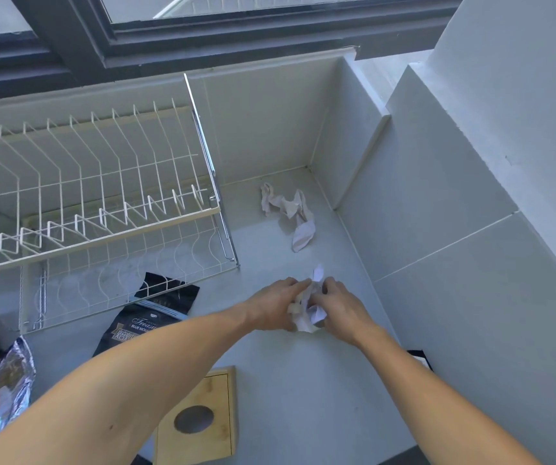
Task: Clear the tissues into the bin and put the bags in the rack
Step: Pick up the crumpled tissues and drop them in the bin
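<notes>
Both hands meet over the counter's middle on a crumpled white tissue (311, 305): my left hand (275, 305) grips its left side, my right hand (343, 305) its right. A second crumpled tissue (290, 213) lies farther back near the tiled corner. A black coffee bag (142, 322) lies flat beside the white wire rack (85, 203), its top tucked under the rack's lower shelf. A silver foil bag (0, 387) sits at the left edge. The bin's wooden lid (216, 391) with a round hole is at the bottom, between my forearms.
The grey counter (303, 380) is closed off by tiled walls at the back and right. A dark window frame (169, 52) runs above the rack. A small black object (419, 357) peeks out behind my right forearm.
</notes>
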